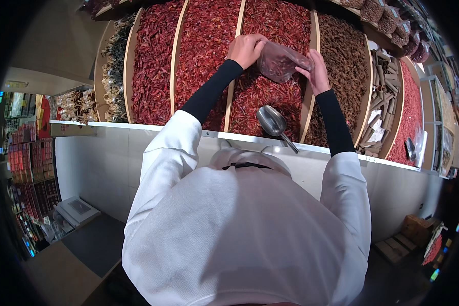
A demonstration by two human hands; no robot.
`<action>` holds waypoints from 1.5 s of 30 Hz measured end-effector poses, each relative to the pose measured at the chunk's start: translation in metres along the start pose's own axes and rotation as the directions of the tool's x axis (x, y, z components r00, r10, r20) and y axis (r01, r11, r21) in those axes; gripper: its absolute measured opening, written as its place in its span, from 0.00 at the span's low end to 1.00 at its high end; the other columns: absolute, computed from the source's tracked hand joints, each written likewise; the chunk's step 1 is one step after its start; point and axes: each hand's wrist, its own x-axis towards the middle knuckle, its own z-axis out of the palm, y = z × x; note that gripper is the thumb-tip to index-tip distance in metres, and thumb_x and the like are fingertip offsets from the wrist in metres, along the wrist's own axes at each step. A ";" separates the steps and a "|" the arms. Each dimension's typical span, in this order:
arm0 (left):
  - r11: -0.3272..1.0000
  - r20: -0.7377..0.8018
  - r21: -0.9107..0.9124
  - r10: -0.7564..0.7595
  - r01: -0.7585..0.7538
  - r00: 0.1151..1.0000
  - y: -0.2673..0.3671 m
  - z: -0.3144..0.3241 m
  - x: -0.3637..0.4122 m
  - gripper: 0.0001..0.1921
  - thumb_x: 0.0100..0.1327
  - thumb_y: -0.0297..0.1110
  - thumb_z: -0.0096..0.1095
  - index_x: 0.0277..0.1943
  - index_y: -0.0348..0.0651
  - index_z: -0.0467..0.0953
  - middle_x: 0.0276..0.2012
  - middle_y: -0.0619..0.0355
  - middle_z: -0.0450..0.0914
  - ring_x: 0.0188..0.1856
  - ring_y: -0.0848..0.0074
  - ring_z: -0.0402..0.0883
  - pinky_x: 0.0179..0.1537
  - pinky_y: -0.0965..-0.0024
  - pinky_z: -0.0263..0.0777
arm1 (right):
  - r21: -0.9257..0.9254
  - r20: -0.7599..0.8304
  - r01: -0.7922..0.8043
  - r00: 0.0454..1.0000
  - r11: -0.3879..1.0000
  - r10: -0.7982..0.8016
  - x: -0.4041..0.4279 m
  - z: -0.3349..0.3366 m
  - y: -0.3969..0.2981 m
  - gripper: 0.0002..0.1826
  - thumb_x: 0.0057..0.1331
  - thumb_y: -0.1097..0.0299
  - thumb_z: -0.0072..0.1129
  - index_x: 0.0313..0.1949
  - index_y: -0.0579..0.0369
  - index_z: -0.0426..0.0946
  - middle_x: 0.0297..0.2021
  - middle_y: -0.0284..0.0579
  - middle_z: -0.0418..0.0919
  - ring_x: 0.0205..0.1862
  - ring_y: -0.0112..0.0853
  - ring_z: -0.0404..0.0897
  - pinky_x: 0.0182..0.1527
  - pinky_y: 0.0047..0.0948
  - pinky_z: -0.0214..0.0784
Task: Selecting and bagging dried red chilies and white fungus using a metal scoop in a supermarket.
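A clear plastic bag (277, 63) is stretched between my two hands above a bin of dried red chilies (266, 101). My left hand (247, 49) grips the bag's left edge, its fingers curled. At the right edge, my right hand (316, 70) pinches the plastic between thumb and fingers. Red shows through the film; whether chilies lie inside or beneath it, I cannot tell. Below the bag, a metal scoop (272, 121) rests on the chilies, its handle reaching over the white front edge of the counter.
Wooden dividers (236, 69) separate the bins. Dried red chilies (153, 65) fill those at left; star anise (342, 69) and cinnamon bark (386, 91) lie at right. A second scoop (410, 148) sits farther right. Filled bags (388, 21) hang at upper right. The counter's white rim (222, 134) runs before me.
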 end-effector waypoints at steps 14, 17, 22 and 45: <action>0.998 0.198 0.020 -0.059 0.056 0.978 -0.047 -0.005 0.083 0.17 0.72 0.46 0.54 0.51 0.44 0.83 0.29 0.53 0.87 0.31 0.70 0.88 0.38 0.65 0.81 | -0.732 0.253 0.464 0.865 0.500 -0.433 0.047 -0.001 -0.036 0.10 0.64 0.66 0.64 0.43 0.56 0.83 0.32 0.40 0.86 0.32 0.29 0.87 0.38 0.28 0.76; 0.991 0.255 0.096 -0.117 0.095 0.960 -0.058 0.002 0.094 0.19 0.67 0.50 0.56 0.46 0.44 0.83 0.38 0.45 0.85 0.43 0.65 0.86 0.48 0.61 0.77 | -0.752 0.369 0.516 0.845 0.410 -0.387 0.075 -0.017 -0.031 0.10 0.65 0.65 0.64 0.42 0.56 0.81 0.32 0.38 0.86 0.32 0.27 0.87 0.38 0.25 0.76; 0.998 0.290 -0.021 0.056 -0.052 0.956 -0.054 -0.002 0.092 0.17 0.75 0.44 0.50 0.48 0.42 0.82 0.31 0.58 0.86 0.32 0.72 0.87 0.39 0.65 0.81 | -0.787 0.347 0.466 0.876 0.405 -0.334 0.096 -0.029 0.001 0.17 0.68 0.65 0.59 0.55 0.54 0.74 0.44 0.44 0.83 0.34 0.26 0.86 0.36 0.24 0.77; 0.993 0.206 -0.121 0.030 -0.005 0.978 -0.083 -0.021 0.115 0.13 0.69 0.42 0.58 0.47 0.44 0.84 0.29 0.56 0.85 0.32 0.75 0.85 0.36 0.67 0.78 | -0.470 0.208 0.373 0.928 0.800 -0.310 0.116 -0.005 -0.056 0.09 0.69 0.65 0.60 0.43 0.56 0.80 0.31 0.35 0.80 0.27 0.22 0.82 0.26 0.22 0.73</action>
